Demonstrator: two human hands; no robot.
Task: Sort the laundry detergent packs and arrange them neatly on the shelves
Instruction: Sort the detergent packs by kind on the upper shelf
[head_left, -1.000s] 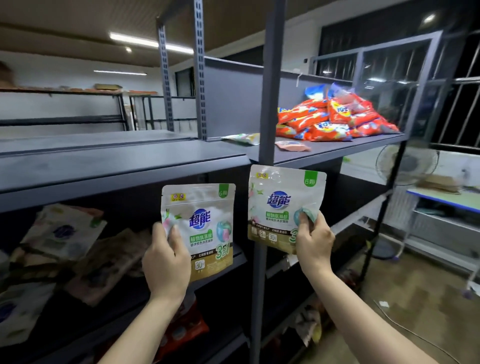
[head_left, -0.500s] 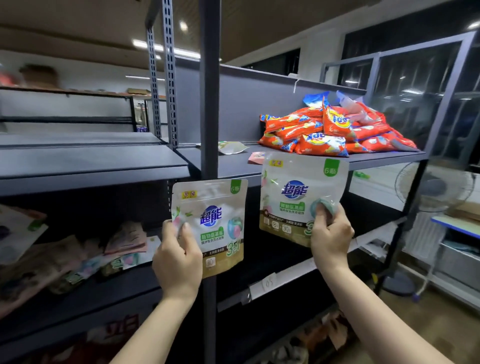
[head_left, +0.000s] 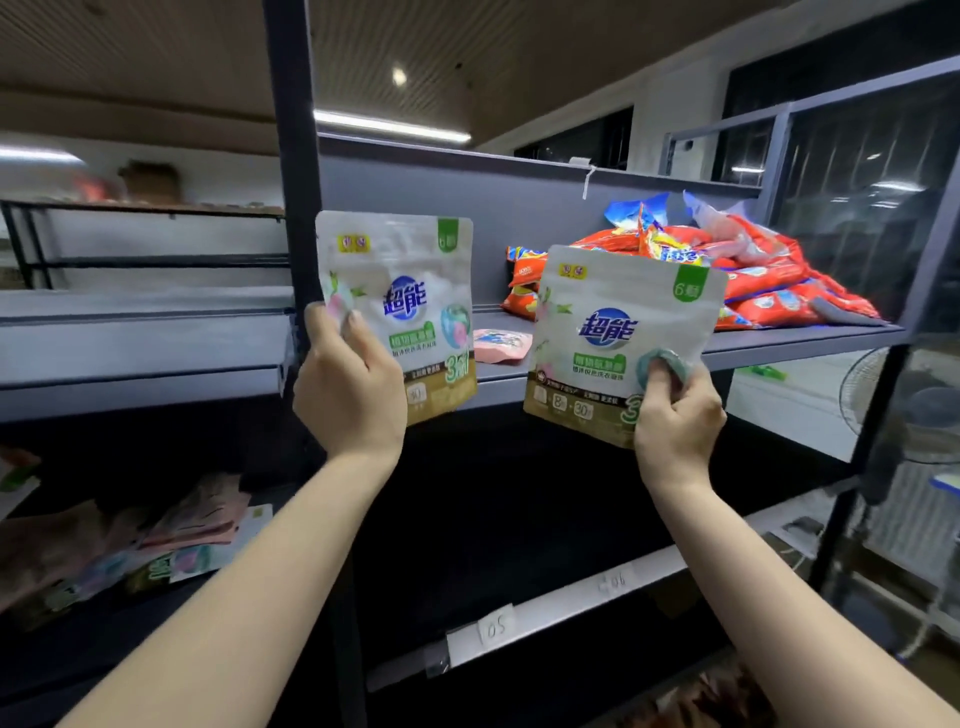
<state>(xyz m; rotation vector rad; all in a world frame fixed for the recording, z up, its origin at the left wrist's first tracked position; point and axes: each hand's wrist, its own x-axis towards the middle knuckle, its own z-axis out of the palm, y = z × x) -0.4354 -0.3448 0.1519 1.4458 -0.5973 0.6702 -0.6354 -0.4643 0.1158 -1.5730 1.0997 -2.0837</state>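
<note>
White glossy plastic detergent pouch with blue logo and gold lower band (head_left: 410, 306), held upright in left hand (head_left: 349, 387); gripped at lower left corner, thumb across the front, remaining fingers curled behind. Pouch raised in front of the grey metal shelf board (head_left: 779, 340), just right of the dark upright post (head_left: 293, 218), lower edge overlapping the board's front edge in view.

Second white glossy pouch of the same print (head_left: 618, 338), tilted slightly clockwise, pinched at lower right corner by right hand (head_left: 675, 421); thumb pressed on the teal pod picture, fingers folded behind. Bottom hangs below the board's front edge; top corner overlaps the heap behind. Contact with the board: cannot tell for either pouch.

Pouches side by side, apart, left one higher. Both hands below their pouches, forearms reaching up from the lower frame edge.

On the board, toward its right end and back wall: heap of red-orange plastic detergent bags (head_left: 769, 280) with a few blue-topped ones on top. Small flat pink sachet (head_left: 501, 345) near the front edge, between the two held pouches in view.

Lower shelf, left bay: loose pile of mixed pale and pink pouches (head_left: 171, 540), lying flat, blurred. Lower right shelf edge: white paper label marked 05 (head_left: 493, 629); second tag further right, faint. Pedestal fan (head_left: 904, 405) at far right, beyond the rack.
</note>
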